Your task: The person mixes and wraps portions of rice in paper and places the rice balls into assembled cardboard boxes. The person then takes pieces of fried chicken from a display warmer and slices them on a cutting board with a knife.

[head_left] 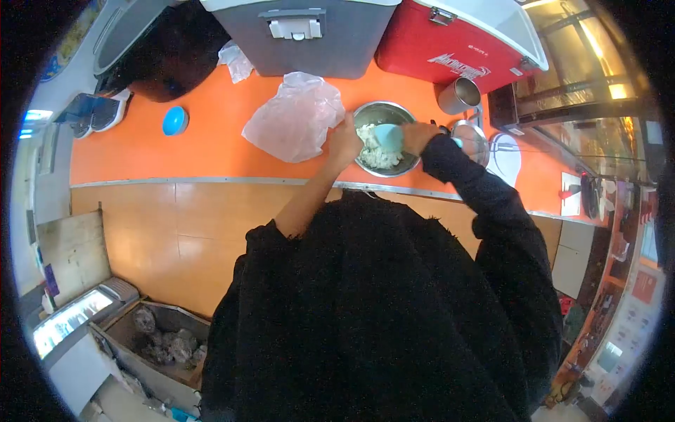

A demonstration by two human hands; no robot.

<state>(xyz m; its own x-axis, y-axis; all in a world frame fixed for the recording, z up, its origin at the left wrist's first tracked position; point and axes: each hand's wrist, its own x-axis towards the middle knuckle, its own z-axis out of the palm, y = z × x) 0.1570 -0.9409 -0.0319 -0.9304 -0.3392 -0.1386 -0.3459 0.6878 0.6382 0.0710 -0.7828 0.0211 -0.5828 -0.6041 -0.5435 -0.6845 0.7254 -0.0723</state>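
A metal bowl (408, 166) stands near the front edge of the orange counter, with white, crumbly food that looks like rice (378, 156) in it. My left hand (344, 145) is closed on the bowl's left rim. In my right hand (420, 138) is a light-blue paddle (388, 136), its broad head down in the white food. How the fingers wrap its handle is partly hidden. Just left of my left hand lies a crumpled clear plastic bag (292, 119), which looks pinkish over the counter.
Behind the bowl stand a grey cooler box (323, 53) and a red cooler box (450, 46). A metal cup (460, 96) and a round strainer-like item (470, 141) are to the right. A blue bowl (175, 122) sits at left. Below left is a bin (151, 341).
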